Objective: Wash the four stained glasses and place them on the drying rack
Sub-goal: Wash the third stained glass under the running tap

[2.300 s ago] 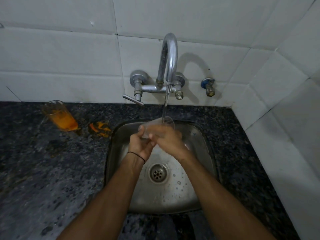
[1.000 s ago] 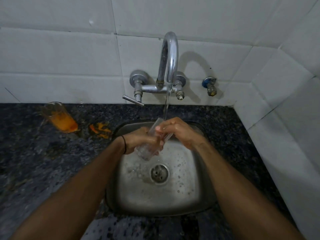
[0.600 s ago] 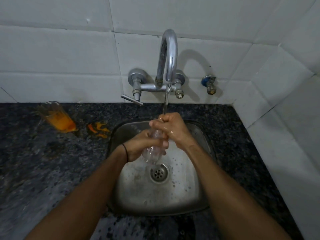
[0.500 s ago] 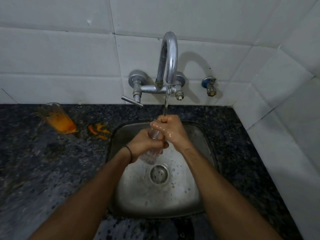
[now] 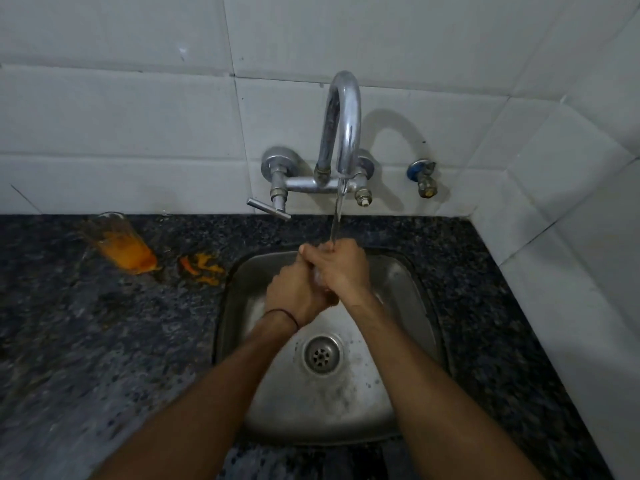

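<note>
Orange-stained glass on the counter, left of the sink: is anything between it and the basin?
Nothing solid. The orange-stained glass stands apart from the sink, with only an orange spill on the dark counter between them. Both hands are busy under the tap.

The sink (image 5: 408,282) sits in the worktop (image 5: 86,341), the tap (image 5: 341,133) on the far wall above it; a glass (image 5: 121,245) lies on the worktop, far left.
</note>
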